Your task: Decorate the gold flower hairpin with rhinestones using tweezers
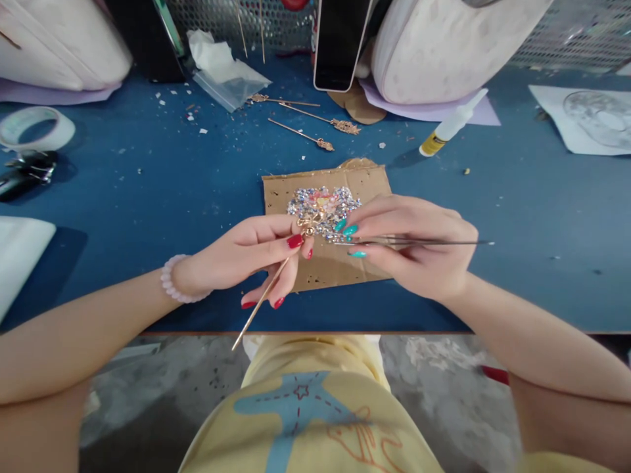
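Observation:
My left hand (251,253), with red nails, pinches a gold hair stick (261,302) near its ornate head, the shaft slanting down past the table edge. My right hand (419,243), with teal nails, grips thin metal tweezers (434,242) whose tips point left toward the stick's head. Both hands hover over a piece of brown cardboard (340,266) that carries a heap of small sparkling rhinestones (323,207).
On the blue table (148,197) lie three more gold hair sticks (315,125), a glue bottle (451,126), a tape roll (34,128), a plastic bag (229,82), a dark phone (340,43) standing upright, white pouches at the back and paper at the far right.

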Action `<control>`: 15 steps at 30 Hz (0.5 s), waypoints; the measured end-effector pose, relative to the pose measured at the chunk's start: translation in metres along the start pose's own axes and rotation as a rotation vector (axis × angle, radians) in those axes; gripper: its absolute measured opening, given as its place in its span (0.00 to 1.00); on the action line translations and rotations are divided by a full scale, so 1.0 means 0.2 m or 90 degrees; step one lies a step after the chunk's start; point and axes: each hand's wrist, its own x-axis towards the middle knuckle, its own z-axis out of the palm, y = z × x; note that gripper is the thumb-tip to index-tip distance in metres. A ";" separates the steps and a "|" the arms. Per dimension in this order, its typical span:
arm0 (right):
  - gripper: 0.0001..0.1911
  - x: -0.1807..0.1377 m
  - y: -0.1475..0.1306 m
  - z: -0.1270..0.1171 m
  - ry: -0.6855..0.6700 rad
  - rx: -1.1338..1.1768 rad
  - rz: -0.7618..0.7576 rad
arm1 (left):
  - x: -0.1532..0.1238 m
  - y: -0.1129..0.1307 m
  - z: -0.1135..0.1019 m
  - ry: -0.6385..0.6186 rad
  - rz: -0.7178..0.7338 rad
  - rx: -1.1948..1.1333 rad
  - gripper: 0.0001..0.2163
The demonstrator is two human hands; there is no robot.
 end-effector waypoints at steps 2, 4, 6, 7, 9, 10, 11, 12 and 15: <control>0.02 -0.01 -0.01 0.01 -0.001 -0.002 0.007 | 0.00 0.00 0.00 -0.004 -0.007 -0.006 0.13; 0.03 -0.01 -0.02 0.02 -0.002 0.000 0.005 | 0.00 -0.01 0.01 -0.012 -0.012 -0.014 0.12; 0.04 -0.01 -0.03 0.02 -0.003 0.003 0.005 | 0.00 -0.01 0.01 -0.021 -0.013 -0.018 0.12; 0.05 -0.01 -0.03 0.02 -0.004 0.003 0.009 | 0.00 -0.02 0.01 -0.024 -0.012 -0.017 0.12; 0.07 -0.01 -0.03 0.03 -0.005 -0.002 0.016 | 0.00 -0.02 0.02 -0.029 -0.011 -0.013 0.12; 0.07 -0.01 -0.03 0.03 -0.010 -0.008 0.017 | 0.00 -0.02 0.02 -0.029 -0.011 -0.010 0.12; 0.07 -0.01 -0.03 0.03 -0.014 -0.013 0.018 | 0.00 -0.02 0.02 -0.029 -0.012 -0.008 0.12; 0.07 -0.01 -0.03 0.03 -0.015 -0.018 0.017 | 0.00 -0.02 0.02 -0.026 -0.012 -0.007 0.12; 0.07 -0.01 -0.03 0.03 -0.009 -0.020 0.014 | -0.01 -0.02 0.02 -0.025 -0.012 0.000 0.11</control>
